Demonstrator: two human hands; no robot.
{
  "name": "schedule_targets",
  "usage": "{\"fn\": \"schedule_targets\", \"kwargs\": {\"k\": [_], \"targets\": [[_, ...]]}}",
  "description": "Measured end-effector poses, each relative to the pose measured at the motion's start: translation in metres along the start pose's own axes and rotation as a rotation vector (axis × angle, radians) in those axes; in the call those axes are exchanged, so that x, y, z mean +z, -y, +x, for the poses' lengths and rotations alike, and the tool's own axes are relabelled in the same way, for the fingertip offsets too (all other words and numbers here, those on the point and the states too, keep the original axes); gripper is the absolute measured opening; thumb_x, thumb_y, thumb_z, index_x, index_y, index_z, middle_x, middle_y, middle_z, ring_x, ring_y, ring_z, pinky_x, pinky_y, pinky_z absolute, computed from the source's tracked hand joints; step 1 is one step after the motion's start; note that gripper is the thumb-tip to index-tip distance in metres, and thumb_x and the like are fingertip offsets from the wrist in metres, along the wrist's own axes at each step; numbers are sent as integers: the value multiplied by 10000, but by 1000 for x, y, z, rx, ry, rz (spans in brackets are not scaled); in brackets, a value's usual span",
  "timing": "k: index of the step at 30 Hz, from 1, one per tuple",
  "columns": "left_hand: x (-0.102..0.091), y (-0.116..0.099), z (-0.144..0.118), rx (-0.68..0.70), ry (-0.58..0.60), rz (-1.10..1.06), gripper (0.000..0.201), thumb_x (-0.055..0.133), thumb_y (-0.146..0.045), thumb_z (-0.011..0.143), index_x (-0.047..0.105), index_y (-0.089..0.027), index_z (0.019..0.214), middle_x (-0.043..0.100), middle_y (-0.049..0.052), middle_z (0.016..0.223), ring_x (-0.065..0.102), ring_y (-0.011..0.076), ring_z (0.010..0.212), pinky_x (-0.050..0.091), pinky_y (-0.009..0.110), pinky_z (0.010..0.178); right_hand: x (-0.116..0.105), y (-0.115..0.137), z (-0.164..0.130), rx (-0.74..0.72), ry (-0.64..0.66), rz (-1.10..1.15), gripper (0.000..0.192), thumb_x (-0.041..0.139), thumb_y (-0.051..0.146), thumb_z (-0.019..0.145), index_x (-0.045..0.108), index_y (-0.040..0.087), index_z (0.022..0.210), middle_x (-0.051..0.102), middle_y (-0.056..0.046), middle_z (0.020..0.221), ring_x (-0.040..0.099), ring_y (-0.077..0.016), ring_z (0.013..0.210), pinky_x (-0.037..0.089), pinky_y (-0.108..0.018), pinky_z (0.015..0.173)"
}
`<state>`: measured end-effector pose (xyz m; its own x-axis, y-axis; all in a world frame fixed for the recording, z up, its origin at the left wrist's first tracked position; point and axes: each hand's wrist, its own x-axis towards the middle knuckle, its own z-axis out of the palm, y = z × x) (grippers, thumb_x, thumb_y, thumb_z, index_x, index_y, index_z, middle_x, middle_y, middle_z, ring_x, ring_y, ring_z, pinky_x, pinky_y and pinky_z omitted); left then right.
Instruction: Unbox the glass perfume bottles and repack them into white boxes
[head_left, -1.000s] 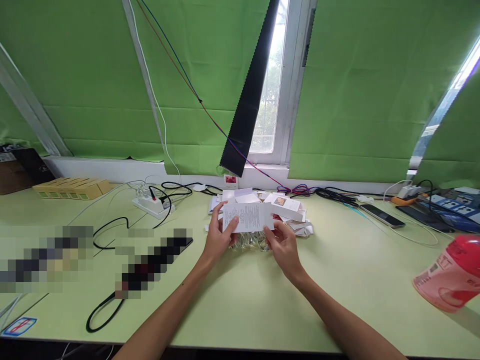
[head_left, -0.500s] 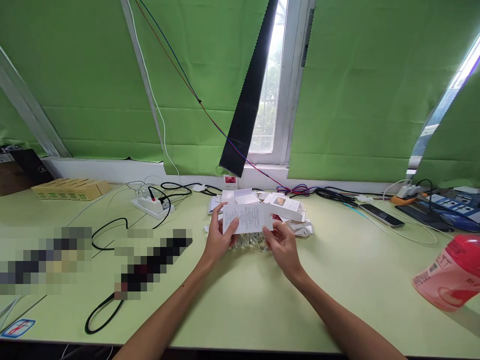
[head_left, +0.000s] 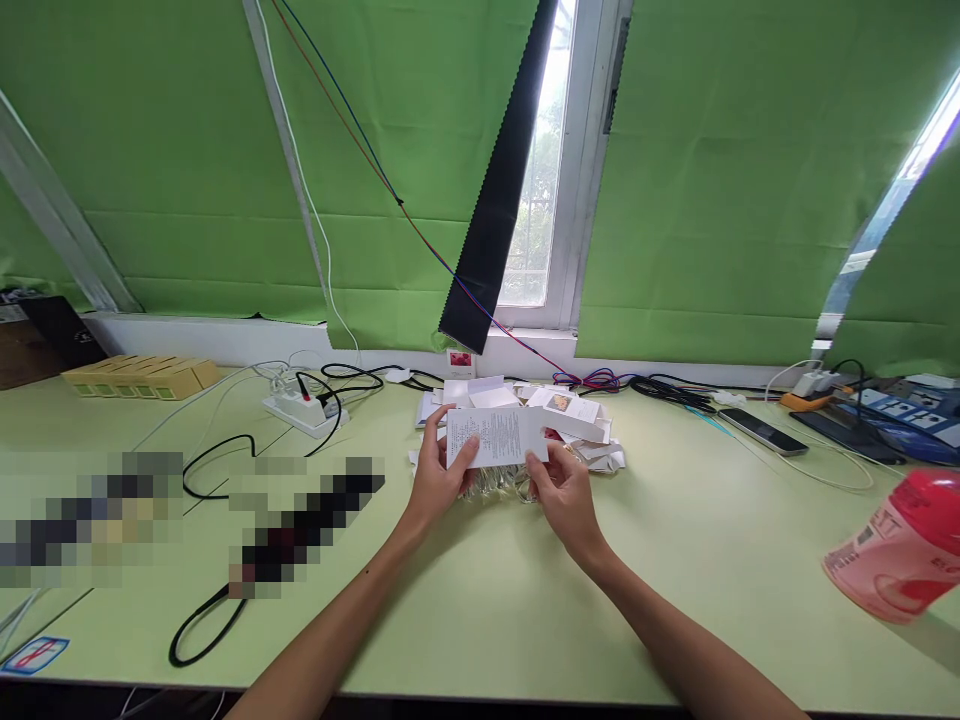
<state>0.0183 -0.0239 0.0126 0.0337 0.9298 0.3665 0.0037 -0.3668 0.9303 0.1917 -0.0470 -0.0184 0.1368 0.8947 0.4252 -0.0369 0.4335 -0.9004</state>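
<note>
Left hand: the person's left hand (head_left: 439, 465) is clamped on the left end of the white card piece, thumb flat on the printed face, fingertips behind it.
Right hand: the right hand (head_left: 562, 487), apart from the left, pinches the lower right corner.
White card piece: this smooth, stiff oblong (head_left: 499, 437), covered in fine dark print, is held between the hands, tilted up, over the tabletop (head_left: 495, 600); a pale strip slants off at two o'clock, and I can't tell whether it belongs to it.
Heap: behind it, toward twelve, lies a jumble of creased white cardboard (head_left: 491, 391), sharp-edged and folded.
Glinting stuff: clear, crinkly material (head_left: 495, 482) shows at six o'clock, just under the card piece; its shape is hard to tell.
Three o'clock: a slim, glossy phone (head_left: 763, 431) lies flat.
Four o'clock: a rounded pink canister (head_left: 892, 545) with a red top.
Eight o'clock: a rubbery black loop (head_left: 206, 630).
Ten o'clock: a hard white power strip (head_left: 296, 412), then a ridged yellow box (head_left: 142, 378).
Twelve o'clock, beyond: creased green fabric blinds (head_left: 750, 200).
</note>
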Motion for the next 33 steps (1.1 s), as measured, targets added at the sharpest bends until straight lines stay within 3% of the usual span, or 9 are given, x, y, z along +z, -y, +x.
{"fn": "schedule_targets", "kwargs": {"k": [8, 18, 33], "targets": [[1, 3, 0, -2, 23, 7, 669, 705, -499, 833, 348, -302, 1363, 600, -58, 738, 492, 73, 402, 403, 179, 357, 0, -1, 1, -7, 0, -11, 345, 537, 531, 960, 596, 191, 964, 632, -28, 922, 442, -53, 427, 385, -220, 385], [1, -2, -1, 47, 14, -17, 650, 690, -488, 849, 344, -289, 1363, 621, -45, 758, 504, 78, 414, 405, 184, 355, -3, -4, 2, -34, -61, -83, 366, 530, 536, 973, 566, 196, 842, 458, 67, 523, 455, -103, 424, 338, -227, 426], [1, 2, -1, 57, 46, -37, 661, 698, -484, 846, 329, -299, 1363, 625, -35, 798, 548, 97, 445, 446, 206, 382, -2, -1, 1, -41, -7, -34, 349, 535, 525, 973, 605, 193, 892, 490, 55, 591, 480, -104, 454, 352, -229, 441]]}}
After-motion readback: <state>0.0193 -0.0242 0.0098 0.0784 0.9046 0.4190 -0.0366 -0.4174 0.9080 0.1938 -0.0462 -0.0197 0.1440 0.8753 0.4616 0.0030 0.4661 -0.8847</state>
